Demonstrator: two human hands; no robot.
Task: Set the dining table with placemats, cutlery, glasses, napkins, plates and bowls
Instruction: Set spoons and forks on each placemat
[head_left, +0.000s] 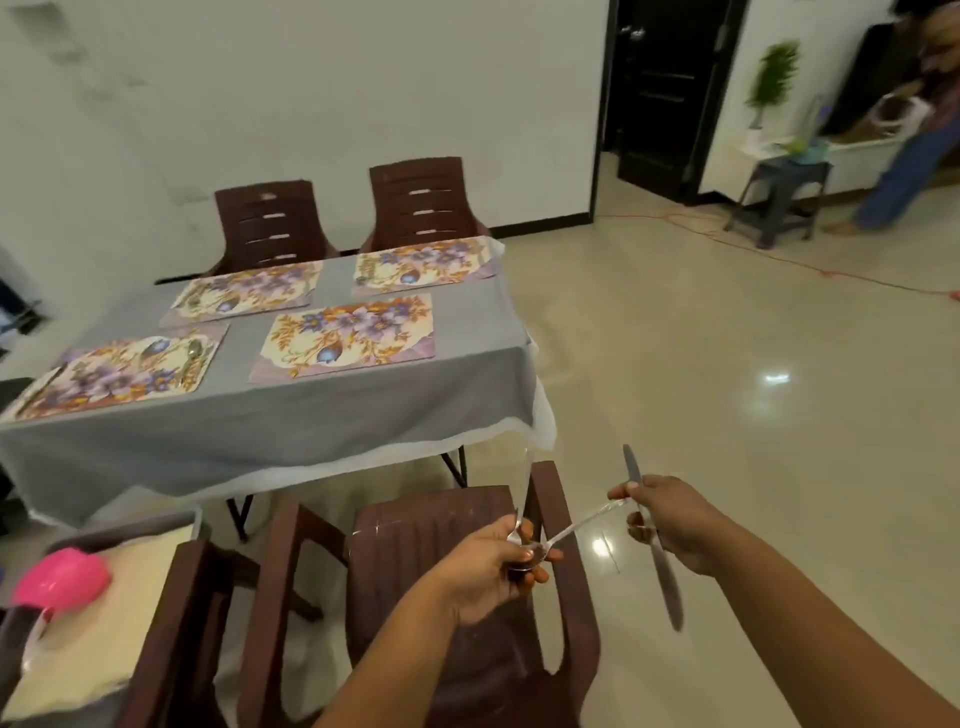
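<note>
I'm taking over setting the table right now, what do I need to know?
Left hand holds spoons by their bowls. Right hand holds a knife and pinches one spoon's handle.
Four floral placemats lie on the grey-clothed table. The near-left placemat already has cutlery; the near-right placemat is bare. The far two are too blurred to be sure.
Left: cutlery for the rest, then glasses, napkins, plates, bowls.

We look from head height, forward and down, standing just behind a brown chair (457, 571) with the table (270, 415) a little beyond it; ours is the only view, wide-angled, the room's edges bending.
</note>
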